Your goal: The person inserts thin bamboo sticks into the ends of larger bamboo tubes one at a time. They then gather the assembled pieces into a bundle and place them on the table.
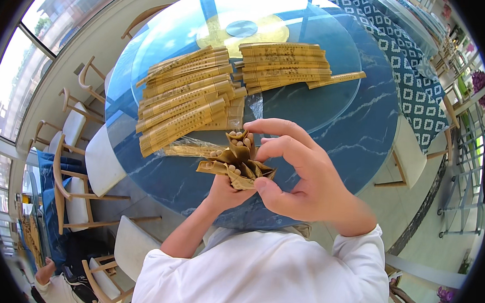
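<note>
A bundle of brown paper chopstick sleeves (247, 165) stands on end in front of my chest, mouths up. Some mouths gape and look hollow; others show the round ends of wooden chopsticks (240, 137). My left hand (226, 195) is closed around the lower part of the bundle, its fingers mostly hidden behind the paper. Curled about the bundle's right side, my right hand (307, 179) has its thumb on the near sleeve edges and its fingertips at the far ones. Filled chopstick sleeves (187, 102) lie overlapped in a pile on the glass turntable, just beyond my hands.
Another sleeve pile (282, 65) lies farther right, with one sleeve (337, 79) sticking out. Clear plastic wrap (254, 105) lies between the piles. The round blue marble-patterned table (364, 130) carries a glass turntable (343, 55). Chairs (102, 160) stand left; another person's hand (45, 271) shows lower left.
</note>
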The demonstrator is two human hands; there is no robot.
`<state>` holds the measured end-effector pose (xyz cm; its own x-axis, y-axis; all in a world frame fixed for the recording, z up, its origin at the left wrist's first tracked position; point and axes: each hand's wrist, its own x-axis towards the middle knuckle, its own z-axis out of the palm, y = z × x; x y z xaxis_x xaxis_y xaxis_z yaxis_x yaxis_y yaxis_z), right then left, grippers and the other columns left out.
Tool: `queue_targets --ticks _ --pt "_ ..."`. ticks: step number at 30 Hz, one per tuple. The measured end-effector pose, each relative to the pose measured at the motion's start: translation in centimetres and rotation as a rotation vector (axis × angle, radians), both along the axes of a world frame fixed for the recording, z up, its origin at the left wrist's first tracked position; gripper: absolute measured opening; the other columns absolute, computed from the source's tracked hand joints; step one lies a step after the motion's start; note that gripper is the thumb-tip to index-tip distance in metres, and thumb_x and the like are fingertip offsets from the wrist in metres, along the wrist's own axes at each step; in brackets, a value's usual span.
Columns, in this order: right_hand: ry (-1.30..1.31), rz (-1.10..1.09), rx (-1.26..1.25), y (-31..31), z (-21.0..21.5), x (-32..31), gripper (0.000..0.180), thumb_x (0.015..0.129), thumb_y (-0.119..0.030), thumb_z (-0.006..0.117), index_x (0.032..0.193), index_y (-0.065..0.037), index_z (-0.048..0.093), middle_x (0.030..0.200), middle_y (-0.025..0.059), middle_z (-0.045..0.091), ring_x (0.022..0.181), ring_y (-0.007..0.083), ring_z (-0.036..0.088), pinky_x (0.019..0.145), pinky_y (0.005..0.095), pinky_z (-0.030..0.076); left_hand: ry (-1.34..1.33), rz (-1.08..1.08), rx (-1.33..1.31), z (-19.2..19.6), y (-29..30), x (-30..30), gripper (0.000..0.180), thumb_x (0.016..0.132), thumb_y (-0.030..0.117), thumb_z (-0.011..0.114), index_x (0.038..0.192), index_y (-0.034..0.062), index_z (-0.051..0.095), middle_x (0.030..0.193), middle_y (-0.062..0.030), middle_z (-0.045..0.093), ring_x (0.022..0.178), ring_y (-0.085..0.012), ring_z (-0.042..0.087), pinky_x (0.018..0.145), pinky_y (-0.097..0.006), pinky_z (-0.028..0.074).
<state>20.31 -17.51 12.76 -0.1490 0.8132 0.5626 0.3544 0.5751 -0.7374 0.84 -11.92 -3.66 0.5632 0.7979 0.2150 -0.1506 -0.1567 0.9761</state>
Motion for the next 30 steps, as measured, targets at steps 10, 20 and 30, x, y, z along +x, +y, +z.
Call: queue_targets --ticks 10,20,30 --pt "-0.077 0.334 -0.743 2.6 4.1 3.4 0.021 0.094 -0.016 0.071 0.104 0.002 0.069 0.117 0.0117 0.068 0.098 0.0182 0.068 0.082 0.0316 0.059 0.012 0.041 0.187 -1.5 -0.2 -0.2 0.045 0.082 0.003 0.085 0.122 0.0059 0.064 0.114 -0.0045 0.069 0.103 -0.0142 0.067 0.087 -0.029 0.055" --pt "-0.274 0.243 -0.829 2.6 6.3 2.3 0.02 0.091 -0.013 0.07 0.104 0.002 0.071 0.092 0.0098 0.072 0.086 0.0138 0.069 0.074 0.0295 0.057 0.076 0.088 0.207 -0.5 -0.1 -0.4 0.049 0.081 0.008 0.089 0.122 0.0025 0.065 0.114 -0.0045 0.07 0.102 -0.0151 0.069 0.086 -0.03 0.055" --pt "-0.652 0.222 -0.648 2.1 6.9 2.0 0.018 0.093 -0.016 0.066 0.094 0.001 0.07 0.079 0.0187 0.067 0.074 0.0398 0.065 0.069 0.0456 0.052 0.031 0.039 0.256 -1.6 -0.1 -0.6 0.066 0.077 0.008 0.092 0.132 0.0009 0.057 0.124 -0.0097 0.068 0.114 -0.0209 0.068 0.098 -0.036 0.053"
